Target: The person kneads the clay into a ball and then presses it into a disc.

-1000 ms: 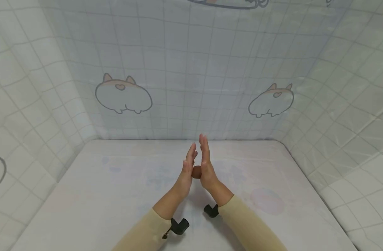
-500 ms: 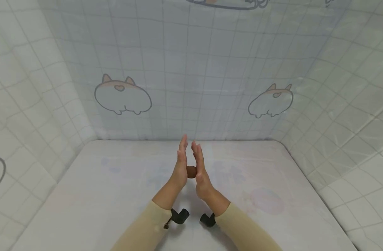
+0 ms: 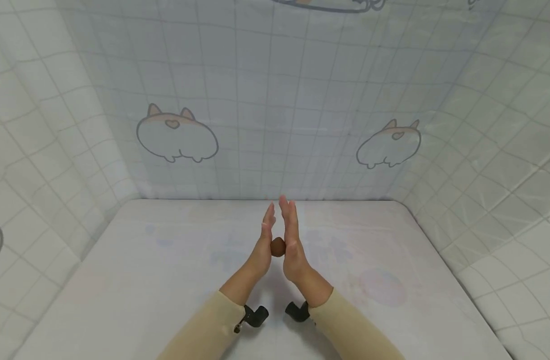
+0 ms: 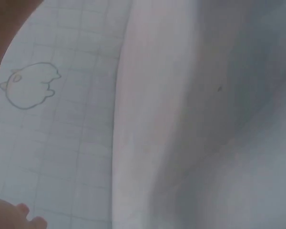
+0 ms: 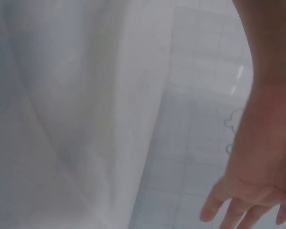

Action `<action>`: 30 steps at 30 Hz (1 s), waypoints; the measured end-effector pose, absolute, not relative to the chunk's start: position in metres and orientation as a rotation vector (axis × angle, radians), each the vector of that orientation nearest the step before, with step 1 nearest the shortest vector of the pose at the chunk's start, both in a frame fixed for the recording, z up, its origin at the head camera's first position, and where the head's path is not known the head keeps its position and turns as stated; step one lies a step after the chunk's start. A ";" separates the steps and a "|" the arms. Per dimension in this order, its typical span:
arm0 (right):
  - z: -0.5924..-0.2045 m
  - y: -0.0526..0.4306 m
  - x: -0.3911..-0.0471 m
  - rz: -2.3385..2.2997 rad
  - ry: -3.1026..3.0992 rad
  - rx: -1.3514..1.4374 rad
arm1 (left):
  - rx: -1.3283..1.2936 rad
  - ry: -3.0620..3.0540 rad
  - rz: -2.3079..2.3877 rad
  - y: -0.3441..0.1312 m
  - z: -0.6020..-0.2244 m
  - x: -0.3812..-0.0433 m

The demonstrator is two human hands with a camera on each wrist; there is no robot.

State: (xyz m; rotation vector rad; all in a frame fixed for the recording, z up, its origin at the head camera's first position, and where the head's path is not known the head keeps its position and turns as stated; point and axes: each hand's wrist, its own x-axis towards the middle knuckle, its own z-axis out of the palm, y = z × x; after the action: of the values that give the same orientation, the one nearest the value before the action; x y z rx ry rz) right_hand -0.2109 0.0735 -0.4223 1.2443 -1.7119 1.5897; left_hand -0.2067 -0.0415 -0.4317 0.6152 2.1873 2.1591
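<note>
Between the left hand point(image 3: 262, 252) and the right hand point(image 3: 295, 255) sits a small brown ball point(image 3: 278, 247), touched by a palm on its left and a palm on its right. Neither grip is clenched: the fingers look straight and reach beyond the ball, so only the flat palms press on it. Below the ball lies the pale counter point(image 3: 167, 280), seemingly with a gap, so that pressure is probably all that holds it up. There lies the main risk: should the palms part, or one ease off, the ball could drop and roll away. With no finger curled beneath it, a sliding palm might also squeeze it out. If it is soft, which cannot be told by sight, uneven pressure could flatten or lengthen it. Nearer the camera than the ball, a left black mount point(image 3: 257, 317) faces a right black mount point(image 3: 297, 312); they might knock together if the wrists closed in.
</note>
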 end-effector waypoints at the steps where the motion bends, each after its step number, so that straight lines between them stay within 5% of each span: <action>1: -0.421 0.074 -0.213 1.582 -1.719 1.228 | 0.634 2.184 2.157 -0.041 -0.433 -0.206; 18: -0.434 0.087 -0.231 1.490 -1.935 1.146 | 0.901 1.965 2.277 -0.041 -0.425 -0.198; 30: -0.449 0.076 -0.223 1.528 -1.884 1.268 | 0.758 2.145 2.362 -0.043 -0.412 -0.209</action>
State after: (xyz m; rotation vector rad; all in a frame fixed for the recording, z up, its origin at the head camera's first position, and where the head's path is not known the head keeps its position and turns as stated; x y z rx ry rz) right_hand -0.2231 0.0759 -0.4493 1.2682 -1.8842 1.5280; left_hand -0.2094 -0.0433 -0.4118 0.7583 2.1445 2.3623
